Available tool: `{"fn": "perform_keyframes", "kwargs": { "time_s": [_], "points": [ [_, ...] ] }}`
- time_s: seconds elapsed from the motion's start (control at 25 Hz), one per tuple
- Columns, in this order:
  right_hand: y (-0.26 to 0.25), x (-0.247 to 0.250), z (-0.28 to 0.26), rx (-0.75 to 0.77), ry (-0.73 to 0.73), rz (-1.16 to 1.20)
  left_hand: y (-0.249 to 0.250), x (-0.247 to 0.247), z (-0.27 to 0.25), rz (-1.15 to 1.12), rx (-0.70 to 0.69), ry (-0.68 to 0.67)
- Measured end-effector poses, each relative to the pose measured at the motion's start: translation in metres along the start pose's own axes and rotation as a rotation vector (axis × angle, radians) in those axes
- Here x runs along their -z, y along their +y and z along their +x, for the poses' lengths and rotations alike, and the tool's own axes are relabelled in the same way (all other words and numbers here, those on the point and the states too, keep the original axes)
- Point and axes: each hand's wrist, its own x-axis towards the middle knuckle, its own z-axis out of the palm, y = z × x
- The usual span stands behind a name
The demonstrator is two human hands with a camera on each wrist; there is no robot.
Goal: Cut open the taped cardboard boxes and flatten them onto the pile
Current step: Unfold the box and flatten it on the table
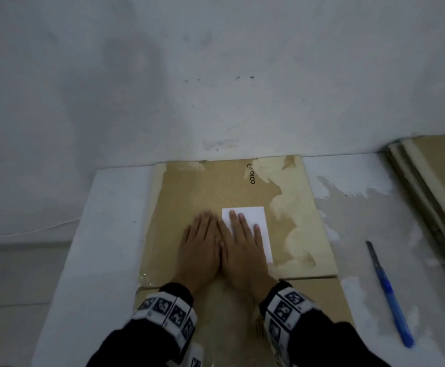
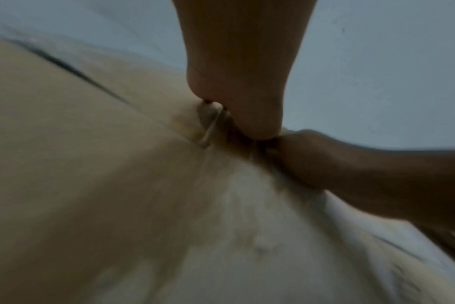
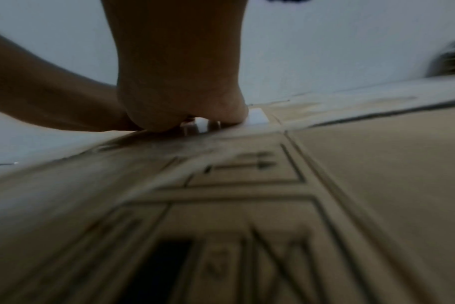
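Here the flattened cardboard box (image 1: pixel 210 192), torn-faced, white-labelled, lies under both hands (image 1: pixel 222 250).

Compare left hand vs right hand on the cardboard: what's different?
The left hand lies wholly on bare brown cardboard; the right hand has its fingers over the white label. The left hand sits farther from the blue knife, which lies on the table to the right of the right hand. Shared: both lie flat, palms down, fingers straight, side by side and touching, pressing the flattened box; neither holds anything.
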Motion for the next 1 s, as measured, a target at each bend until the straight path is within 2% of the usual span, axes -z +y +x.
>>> {"fn": "perform_keyframes", "kwargs": {
  "time_s": [0.12,0.28,0.36,0.52,0.68,0.76,0.84,0.92,1.0],
  "points": [
    [0.027,0.011,-0.013,0.025,0.028,-0.100,-0.013,-0.018,-0.021,-0.004,0.021,0.130],
    [0.076,0.022,-0.023,-0.163,0.089,-0.137,-0.011,-0.023,-0.022,0.004,0.045,0.206],
    [0.083,0.021,-0.028,-0.224,0.102,-0.144,-0.010,-0.024,-0.022,0.009,0.057,0.210],
    [0.080,0.021,-0.025,-0.243,0.094,-0.112,-0.010,-0.020,-0.018,0.014,0.069,0.173],
    [0.067,0.031,-0.024,-0.303,-0.049,-0.084,-0.009,-0.003,-0.011,0.046,0.071,-0.064],
    [0.042,0.025,-0.039,-0.279,-0.057,-0.074,-0.001,0.002,-0.025,0.049,0.054,-0.097],
    [0.010,0.010,-0.073,-0.162,-0.035,-0.045,0.006,-0.006,-0.054,0.055,0.038,-0.105],
    [-0.010,-0.008,-0.104,-0.064,-0.075,-0.028,0.004,-0.020,-0.088,0.065,0.014,-0.061],
    [-0.009,-0.014,-0.120,-0.051,-0.061,-0.020,-0.002,-0.034,-0.116,0.022,0.004,0.010]
  ]
}}
